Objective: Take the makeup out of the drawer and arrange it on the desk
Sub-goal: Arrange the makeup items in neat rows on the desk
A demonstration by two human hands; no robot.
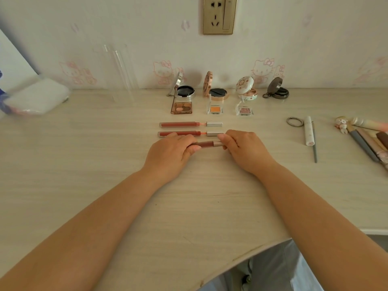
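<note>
Pale wood-grain desk point(84, 164): four open compacts point(184, 92), three eyeshadow pans point(214, 109), two uncapped lip glosses point(180, 124).

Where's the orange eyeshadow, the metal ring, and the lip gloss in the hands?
Orange eyeshadow point(214, 109), head view, on the orange pan.
Metal ring point(294, 121), head view, on its right rim.
Lip gloss point(206, 144), head view, on the dark red tube between both hands.

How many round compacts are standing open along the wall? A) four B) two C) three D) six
A: four open compacts stand in a row at the back of the desk: a silver one, a rose-gold one, a white flowery one and a dark grey one.
</note>
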